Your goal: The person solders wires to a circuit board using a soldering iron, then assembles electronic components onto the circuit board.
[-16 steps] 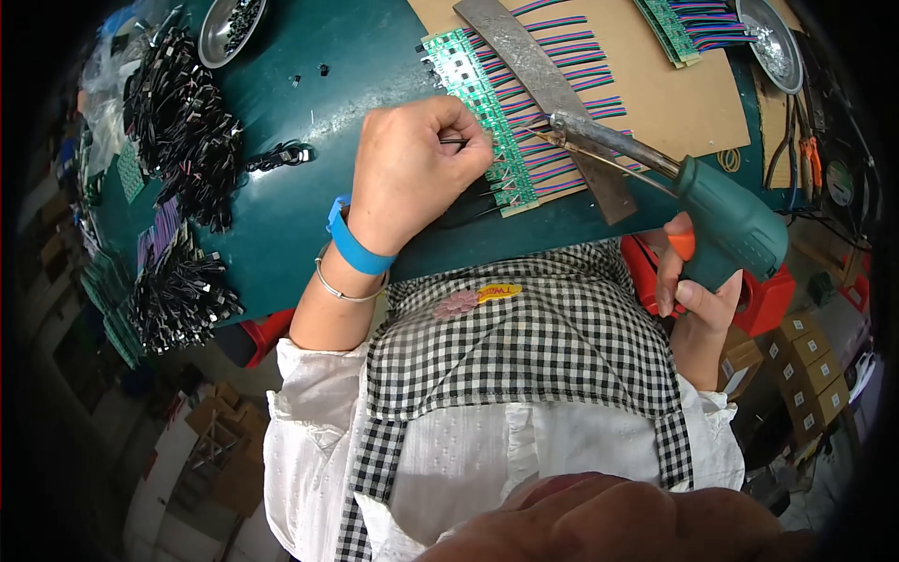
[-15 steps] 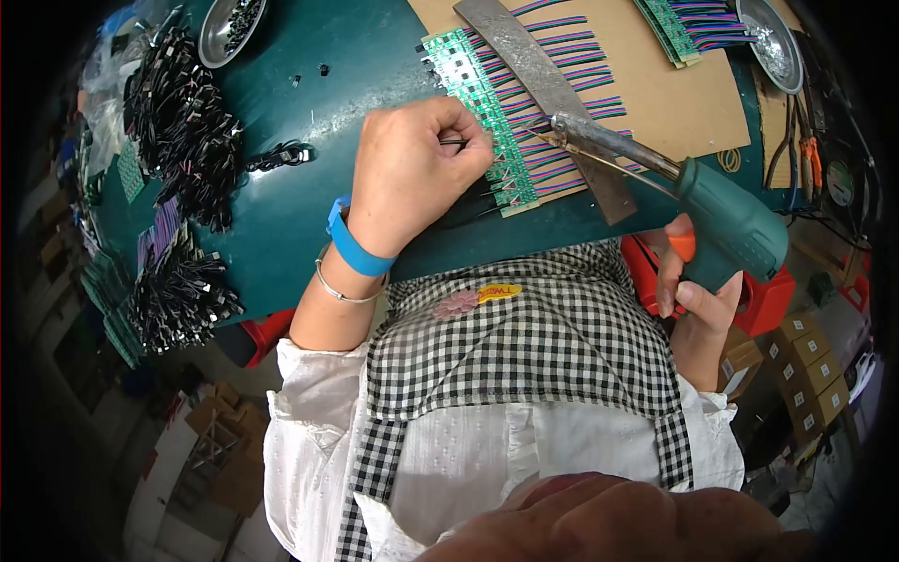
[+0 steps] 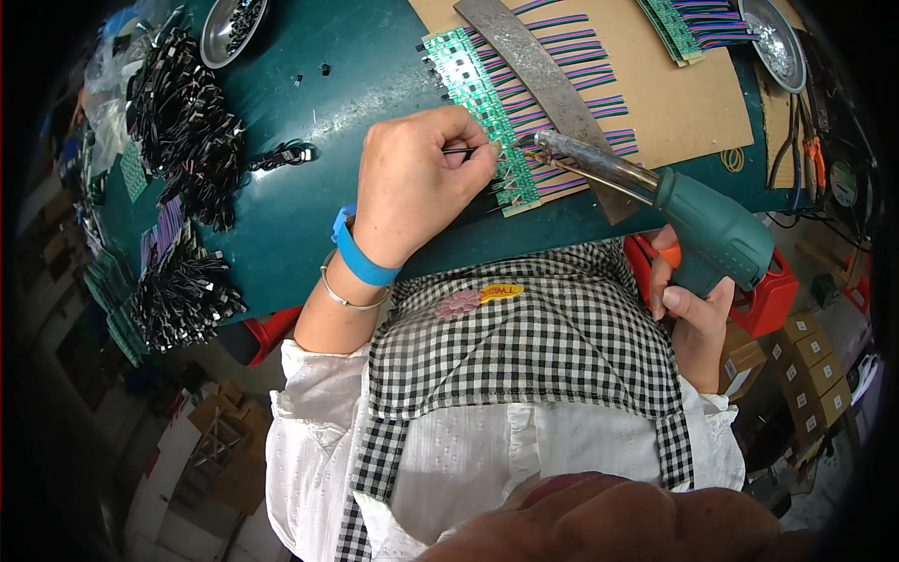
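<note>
My left hand [image 3: 417, 183] pinches a thin black wire [image 3: 457, 150] between thumb and forefinger, over the near part of a green circuit board panel [image 3: 478, 89]. My right hand [image 3: 698, 304] is wrapped round the grip of a green soldering gun [image 3: 716, 229] with an orange trigger. The gun's metal barrel points left, its tip just above the board's right edge, close to my left fingertips. Multicoloured ribbon wires [image 3: 585, 62] run rightward from the panel, and a flat metal bar [image 3: 529, 70] lies across them. The wire's end is too small to make out.
Bundles of black cables [image 3: 187, 122] lie at the left, with one cable [image 3: 281, 156] apart. A metal bowl of small black parts [image 3: 211, 42] stands far left. Far right are another wired panel [image 3: 670, 33], a metal dish [image 3: 782, 66] and orange-handled pliers [image 3: 815, 164]. Brown cardboard [image 3: 693, 112] lies beneath the wires.
The soldering gun has shifted left and slightly down, bringing its tip nearer the board and my left fingers. My left hand has moved slightly right, still pinching the black wire.
</note>
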`<state>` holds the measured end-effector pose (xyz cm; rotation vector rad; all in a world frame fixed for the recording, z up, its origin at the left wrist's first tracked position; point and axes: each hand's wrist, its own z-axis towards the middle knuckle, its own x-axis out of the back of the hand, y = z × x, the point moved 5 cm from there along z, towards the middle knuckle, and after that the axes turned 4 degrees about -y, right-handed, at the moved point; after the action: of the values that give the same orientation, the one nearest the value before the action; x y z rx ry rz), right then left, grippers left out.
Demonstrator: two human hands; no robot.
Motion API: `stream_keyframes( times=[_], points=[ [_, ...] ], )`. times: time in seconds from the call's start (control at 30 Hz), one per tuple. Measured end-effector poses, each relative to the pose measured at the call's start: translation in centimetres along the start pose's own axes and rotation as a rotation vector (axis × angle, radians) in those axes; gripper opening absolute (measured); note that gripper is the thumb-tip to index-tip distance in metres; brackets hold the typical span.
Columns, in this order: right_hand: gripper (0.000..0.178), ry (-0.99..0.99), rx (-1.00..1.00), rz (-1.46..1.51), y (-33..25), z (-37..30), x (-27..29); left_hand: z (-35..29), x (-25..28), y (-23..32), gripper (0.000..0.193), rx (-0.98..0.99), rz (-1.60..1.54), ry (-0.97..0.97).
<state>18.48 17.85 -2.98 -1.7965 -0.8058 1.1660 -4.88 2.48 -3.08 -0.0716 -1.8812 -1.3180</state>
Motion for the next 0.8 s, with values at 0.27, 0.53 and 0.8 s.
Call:
stream_keyframes(
  times=[0.27, 0.53, 0.8],
  points=[
    [0.053, -0.008, -0.104, 0.0, 1.6, -0.6, 0.8, 0.0, -0.2, 0.1, 0.01, 0.0, 0.002, 0.033],
    [0.059, 0.045, -0.015, 0.085, 0.5, 0.0, 1.3, 0.0, -0.2, 0.1, 0.011, -0.007, 0.021, 0.024],
    [0.057, 0.033, 0.036, 0.075, 0.0, 0.4, 1.3, 0.1, -0.2, 0.1, 0.01, 0.028, 0.0, 0.039]
  ],
)
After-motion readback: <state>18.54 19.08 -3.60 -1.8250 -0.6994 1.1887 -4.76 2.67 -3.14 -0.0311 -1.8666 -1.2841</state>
